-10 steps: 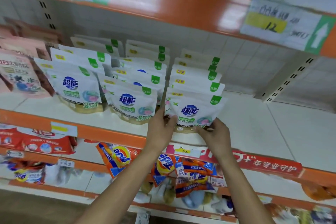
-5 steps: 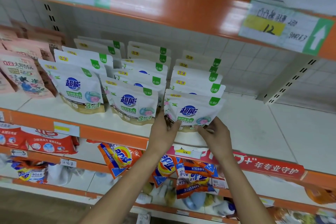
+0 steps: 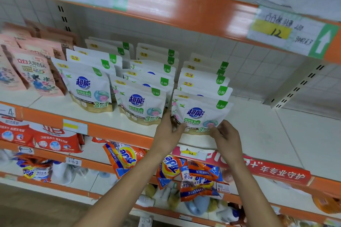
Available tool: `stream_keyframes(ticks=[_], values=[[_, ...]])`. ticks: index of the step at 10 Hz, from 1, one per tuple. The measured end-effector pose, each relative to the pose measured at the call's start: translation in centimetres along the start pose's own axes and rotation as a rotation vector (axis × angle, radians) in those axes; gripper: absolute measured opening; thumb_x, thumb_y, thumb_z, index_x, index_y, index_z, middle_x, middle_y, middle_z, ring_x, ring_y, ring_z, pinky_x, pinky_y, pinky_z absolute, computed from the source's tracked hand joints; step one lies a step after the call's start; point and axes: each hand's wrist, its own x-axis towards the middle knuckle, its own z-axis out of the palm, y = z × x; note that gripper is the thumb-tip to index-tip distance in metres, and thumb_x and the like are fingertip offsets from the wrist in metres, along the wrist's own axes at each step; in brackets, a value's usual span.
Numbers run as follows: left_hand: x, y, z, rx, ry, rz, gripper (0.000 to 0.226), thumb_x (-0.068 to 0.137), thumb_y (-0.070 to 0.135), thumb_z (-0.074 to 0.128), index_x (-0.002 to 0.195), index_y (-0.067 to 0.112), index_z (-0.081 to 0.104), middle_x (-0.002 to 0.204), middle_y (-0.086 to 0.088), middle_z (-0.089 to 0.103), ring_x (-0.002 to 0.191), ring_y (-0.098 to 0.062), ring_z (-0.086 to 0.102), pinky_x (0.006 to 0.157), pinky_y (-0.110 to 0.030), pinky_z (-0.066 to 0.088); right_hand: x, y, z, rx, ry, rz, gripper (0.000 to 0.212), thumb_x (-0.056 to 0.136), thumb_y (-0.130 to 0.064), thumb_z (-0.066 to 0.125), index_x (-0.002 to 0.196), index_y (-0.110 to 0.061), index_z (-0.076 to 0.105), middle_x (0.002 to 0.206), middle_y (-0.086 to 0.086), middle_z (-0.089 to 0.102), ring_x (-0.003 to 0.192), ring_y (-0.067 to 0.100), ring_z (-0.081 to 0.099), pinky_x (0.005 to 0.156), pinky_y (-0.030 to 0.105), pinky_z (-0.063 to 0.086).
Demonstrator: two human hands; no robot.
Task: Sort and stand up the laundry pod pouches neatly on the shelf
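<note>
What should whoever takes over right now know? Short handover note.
Left hand: grips the lower left corner of the front right pouch.
Right hand: pinches its lower right corner.
Things: white pouches in three rows on the shelf: left row, middle row, and a right row with the held pouch at its front. Pink pouches are at far left.
Done: all three rows stand upright, labels forward.
Left: probably square the held pouch with its row, then release.
</note>
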Motion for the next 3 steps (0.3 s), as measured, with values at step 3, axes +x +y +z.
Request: stream_keyframes(ticks=[3], values=[[-2.1, 0.5, -0.3, -0.062, -0.093, -0.027, 0.045, 0.092, 0.025, 0.062, 0.126, 0.040, 0.036, 0.124, 0.020, 0.055, 0.116, -0.004, 0.053, 0.094, -0.020, 0.043, -1.3, -0.5, -1.3, -0.019, 0.149, 0.021, 0.019, 0.088, -0.013, 0.065, 0.105, -0.015, 0.059, 0.099, 0.000, 0.068, 0.092, 0.014, 0.065, 0.078, 0.029, 0.055]])
